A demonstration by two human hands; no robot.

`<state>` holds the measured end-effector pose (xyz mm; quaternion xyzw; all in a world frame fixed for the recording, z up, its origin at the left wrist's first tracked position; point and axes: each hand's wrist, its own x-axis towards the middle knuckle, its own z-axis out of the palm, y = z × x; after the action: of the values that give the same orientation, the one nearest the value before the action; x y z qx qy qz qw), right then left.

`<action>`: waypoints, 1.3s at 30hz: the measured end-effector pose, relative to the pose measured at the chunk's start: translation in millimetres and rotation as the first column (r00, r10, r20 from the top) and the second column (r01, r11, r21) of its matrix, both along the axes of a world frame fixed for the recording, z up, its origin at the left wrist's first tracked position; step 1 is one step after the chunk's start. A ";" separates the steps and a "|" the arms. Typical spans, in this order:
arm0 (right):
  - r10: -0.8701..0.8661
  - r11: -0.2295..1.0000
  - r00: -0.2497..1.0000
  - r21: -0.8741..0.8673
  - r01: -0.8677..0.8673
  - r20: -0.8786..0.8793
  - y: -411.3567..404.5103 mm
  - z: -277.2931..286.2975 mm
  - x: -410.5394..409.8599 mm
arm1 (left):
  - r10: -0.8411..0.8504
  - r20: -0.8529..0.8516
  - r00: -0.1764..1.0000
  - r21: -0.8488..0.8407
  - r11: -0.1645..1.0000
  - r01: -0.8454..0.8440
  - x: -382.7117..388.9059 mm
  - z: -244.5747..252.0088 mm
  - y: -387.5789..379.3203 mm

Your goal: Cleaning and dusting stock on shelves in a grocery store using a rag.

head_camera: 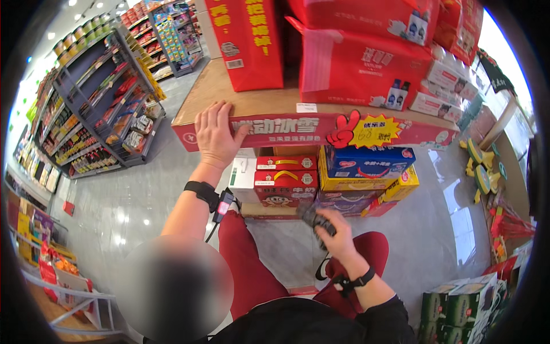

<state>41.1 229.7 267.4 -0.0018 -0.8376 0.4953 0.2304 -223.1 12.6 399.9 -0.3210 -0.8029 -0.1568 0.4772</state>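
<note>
My left hand (218, 135) lies over the front edge of a wooden display shelf (202, 96). Its fingers reach onto the board and its thumb spreads across the red printed front strip (283, 132). Lower down, my right hand (339, 236) holds a dark, blurred object (316, 219); its exact kind is unclear. Just beyond that hand, red milk cartons with yellow handles (285, 189) stand beside stacked blue (365, 162) and purple (348, 202) drink cartons on the lower level. On the board above are a tall red gift box (251, 47) and large red packs (365, 71).
A yellow starburst price sign (374, 131) hangs on the front strip. Stocked grey shelving (99, 94) stands at left, with a metal rail (68, 279) at lower left. Green cartons (468, 301) are stacked at lower right. My knees are close to the lower cartons.
</note>
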 end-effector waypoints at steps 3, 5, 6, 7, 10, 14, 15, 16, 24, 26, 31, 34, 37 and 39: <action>-0.116 0.986 0.993 -0.117 0.119 0.029 16.0 -4.6 -16.6 | 0.038 -0.012 0.999 -0.020 0.999 -0.038 -0.1 -0.3 -1.5; -0.140 0.983 0.990 -0.111 0.143 0.030 18.9 -30.8 -25.5 | 0.028 -0.021 0.999 -0.020 0.999 -0.028 -2.7 -2.1 0.2; -0.082 0.886 0.955 -0.417 0.201 0.285 13.5 -42.0 -29.5 | 0.038 -0.044 0.998 -0.016 0.999 -0.039 -3.6 -2.8 -2.3; 0.053 0.693 0.869 -0.645 0.322 0.491 10.9 -55.9 -35.0 | 0.047 -0.068 0.997 -0.006 0.999 -0.047 -5.1 -3.1 -3.3; 0.301 0.591 0.748 -0.731 0.340 0.591 -2.2 -115.4 -36.3 | 0.039 -0.095 0.995 -0.002 0.999 -0.040 -12.3 -7.9 2.3; 0.108 0.928 0.890 -0.366 0.070 0.443 -24.9 -115.3 -83.3 | 0.043 -0.175 0.984 0.021 0.999 -0.040 -21.7 -12.4 -0.4; 0.020 0.977 0.936 -0.204 0.056 0.352 -27.5 -107.5 -106.3 | 0.061 -0.164 0.984 0.019 0.998 -0.059 -23.1 -13.7 -3.2; -0.057 0.997 0.969 -0.032 0.067 0.242 -25.0 -99.9 -131.5 | 0.044 -0.186 0.982 0.041 0.998 -0.037 -25.6 -17.2 -2.6; -0.573 0.680 0.813 0.611 0.404 0.101 15.6 -182.0 -245.8 | 0.007 -0.268 0.963 0.084 0.996 0.016 -34.2 -20.3 3.0; -0.576 0.645 0.816 0.640 0.417 0.049 4.9 -189.3 -256.8 | 0.014 -0.272 0.962 0.076 0.997 0.007 -32.8 -20.7 -0.5; -0.362 0.823 0.932 0.475 0.310 0.018 20.2 -164.0 -291.1 | 0.013 -0.301 0.954 0.089 0.996 0.014 -34.5 -18.1 -5.2; -0.265 0.783 0.953 0.544 0.302 -0.148 -24.8 -168.4 -305.0 | 0.012 -0.282 0.959 0.057 0.998 0.004 -34.9 -19.1 -4.5; -0.212 0.829 0.974 0.543 0.133 0.086 -64.8 -156.8 -313.3 | -0.018 -0.291 0.957 0.069 0.997 0.040 -36.6 -20.9 1.4; -0.199 0.861 0.941 0.507 0.034 0.274 -87.3 -151.1 -315.5 | 0.012 -0.302 0.953 0.067 0.998 0.008 -34.8 -19.4 -0.5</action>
<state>-274.4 142.4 116.2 -0.0734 -0.9606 0.2421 0.1155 -257.8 12.1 380.5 -0.3241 -0.7151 -0.1322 0.6051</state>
